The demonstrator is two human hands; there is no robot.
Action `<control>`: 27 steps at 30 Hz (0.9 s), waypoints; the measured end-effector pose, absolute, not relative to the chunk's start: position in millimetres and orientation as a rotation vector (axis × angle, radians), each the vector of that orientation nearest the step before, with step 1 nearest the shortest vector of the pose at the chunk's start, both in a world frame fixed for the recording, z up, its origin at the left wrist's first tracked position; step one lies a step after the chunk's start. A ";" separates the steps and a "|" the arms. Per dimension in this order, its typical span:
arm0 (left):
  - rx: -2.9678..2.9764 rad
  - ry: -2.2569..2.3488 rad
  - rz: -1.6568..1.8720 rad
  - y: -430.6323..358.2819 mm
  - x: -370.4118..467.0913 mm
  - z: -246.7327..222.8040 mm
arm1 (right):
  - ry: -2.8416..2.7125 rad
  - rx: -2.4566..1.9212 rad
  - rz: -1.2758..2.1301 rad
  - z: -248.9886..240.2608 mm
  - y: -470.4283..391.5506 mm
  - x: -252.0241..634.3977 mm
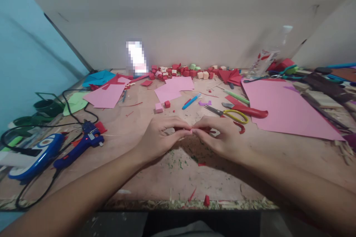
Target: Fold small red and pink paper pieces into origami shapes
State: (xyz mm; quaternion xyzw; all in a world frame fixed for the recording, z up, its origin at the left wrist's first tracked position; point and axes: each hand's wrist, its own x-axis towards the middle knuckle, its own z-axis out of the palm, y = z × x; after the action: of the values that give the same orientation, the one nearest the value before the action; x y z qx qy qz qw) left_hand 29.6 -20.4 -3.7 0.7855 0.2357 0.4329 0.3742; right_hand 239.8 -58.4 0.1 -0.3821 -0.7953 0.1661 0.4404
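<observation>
My left hand [164, 135] and my right hand [219, 137] meet above the middle of the table, fingertips pinched together on a small pink piece [191, 131]. Most of that piece is hidden by the fingers. Just beyond my left hand sit a pink paper cube [159, 107] and a smaller red cube [167, 104]. Yellow-handled scissors [236, 115] lie beyond my right hand, beside a red-handled cutter [250, 111]. A blue pen [191, 101] rests farther back.
A blue glue gun [80, 148] with a black cord lies at the left. Pink sheets [286, 107] cover the right side. Many small paper cubes [183, 71], a lit phone [137, 57] and a plastic bottle [268, 53] line the back wall.
</observation>
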 end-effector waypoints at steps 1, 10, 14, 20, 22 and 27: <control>2.027 0.591 1.121 -20.8 29.5 -4.0 | -1.966 -0.954 0.404 0.3 -58.6 239.4; 2.165 0.562 1.160 -20.7 31.1 -3.3 | -1.975 -1.019 0.396 1.1 -63.6 237.8; 2.160 0.540 1.177 -20.6 31.9 -6.7 | -1.989 -1.031 0.363 2.1 -64.2 237.0; 2.190 0.562 1.211 -18.6 30.6 -5.2 | -2.030 -1.025 0.386 5.1 -62.4 238.6; 2.212 0.559 1.223 -16.8 29.3 -3.6 | -2.053 -0.989 0.399 6.0 -62.3 239.5; 2.356 0.451 1.254 -12.2 25.7 -5.3 | -2.092 -0.970 0.417 7.1 -63.6 240.1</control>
State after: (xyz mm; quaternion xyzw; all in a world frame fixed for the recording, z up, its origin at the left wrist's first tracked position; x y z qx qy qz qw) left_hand 25.7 -12.2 -5.3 0.8500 0.1625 0.4523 0.2157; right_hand 240.1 -63.6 7.1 -0.3813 -0.8226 0.1639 0.3887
